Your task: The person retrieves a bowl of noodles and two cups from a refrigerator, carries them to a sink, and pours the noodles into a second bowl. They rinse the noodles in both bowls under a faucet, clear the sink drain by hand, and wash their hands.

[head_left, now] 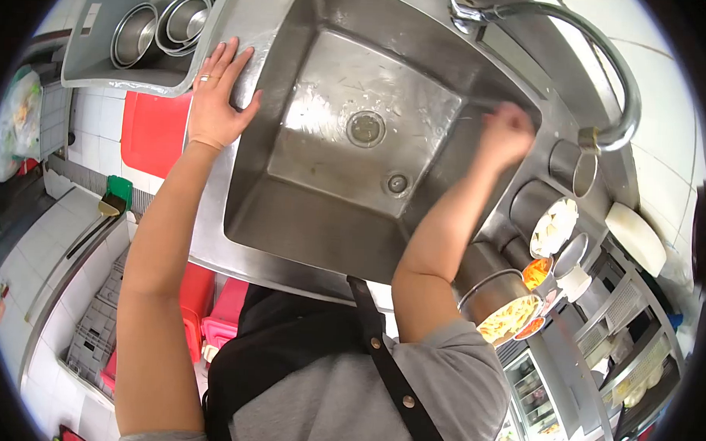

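My left hand [221, 107] lies flat on the left rim of the steel sink [313, 250], fingers spread, a ring on one of them. Over the sink's right wall, close to its far right corner, is my right hand [508, 134]. Its fingers are curled closed and slightly blurred; whatever they may hold is hidden. The sink floor is wet, with small scraps scattered around a round drain strainer [366, 129]. A smaller round fitting [397, 183] sits nearer to me on the floor.
A curved chrome faucet [633, 98] arches at the far right. Metal pots with cut food, including a large pot [486, 291], stand along the right side. A grey tub [98, 52] with steel pots is at the upper left, near a red lid or bin [154, 132].
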Demonstrator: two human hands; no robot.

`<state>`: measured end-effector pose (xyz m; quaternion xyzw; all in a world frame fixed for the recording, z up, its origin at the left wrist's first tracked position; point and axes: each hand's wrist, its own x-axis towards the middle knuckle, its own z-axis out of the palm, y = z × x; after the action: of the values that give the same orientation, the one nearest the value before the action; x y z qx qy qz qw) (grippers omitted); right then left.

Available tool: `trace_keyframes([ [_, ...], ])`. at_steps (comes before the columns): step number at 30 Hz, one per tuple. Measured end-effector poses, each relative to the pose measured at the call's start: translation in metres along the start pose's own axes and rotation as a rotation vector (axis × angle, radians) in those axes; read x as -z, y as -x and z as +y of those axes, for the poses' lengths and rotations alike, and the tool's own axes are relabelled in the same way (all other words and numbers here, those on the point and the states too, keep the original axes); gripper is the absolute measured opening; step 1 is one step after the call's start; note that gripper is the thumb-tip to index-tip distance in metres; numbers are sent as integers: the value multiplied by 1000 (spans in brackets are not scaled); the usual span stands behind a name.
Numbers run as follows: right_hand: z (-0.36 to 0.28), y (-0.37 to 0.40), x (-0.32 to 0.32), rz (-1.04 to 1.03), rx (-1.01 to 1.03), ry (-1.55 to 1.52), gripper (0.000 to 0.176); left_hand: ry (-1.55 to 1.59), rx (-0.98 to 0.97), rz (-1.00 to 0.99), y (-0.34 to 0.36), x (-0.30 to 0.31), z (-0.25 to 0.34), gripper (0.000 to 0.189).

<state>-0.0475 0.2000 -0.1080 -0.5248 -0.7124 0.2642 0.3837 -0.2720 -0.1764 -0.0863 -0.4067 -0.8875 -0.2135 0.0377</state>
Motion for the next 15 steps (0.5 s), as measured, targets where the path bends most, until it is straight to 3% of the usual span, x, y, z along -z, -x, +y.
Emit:
trace_keyframes([
  [1, 39, 23, -34, -72, 235, 253, 20, 2, 0, 0, -1, -1, -2, 64],
  [2, 77, 51, -66, -373, 72, 333, 29, 8, -3, 0, 1, -1, -3, 64],
  [3, 116, 77, -94, -615, -28, 466, 50, 19, 0, -3, 1, 0, -4, 64],
  [5, 189, 130, -146, -645, -147, 579, 79, 31, 0, 2, 1, -1, -10, 64],
  [8, 174, 180, -161, -567, -485, 636, 96, 27, 8, -9, 3, 0, -14, 64],
  [11, 167, 228, -182, -536, -240, 608, 87, 35, 18, 3, 5, 0, -19, 63],
  [15, 199, 278, -205, -519, -441, 274, 69, 55, 32, -1, 7, 1, -19, 65],
])
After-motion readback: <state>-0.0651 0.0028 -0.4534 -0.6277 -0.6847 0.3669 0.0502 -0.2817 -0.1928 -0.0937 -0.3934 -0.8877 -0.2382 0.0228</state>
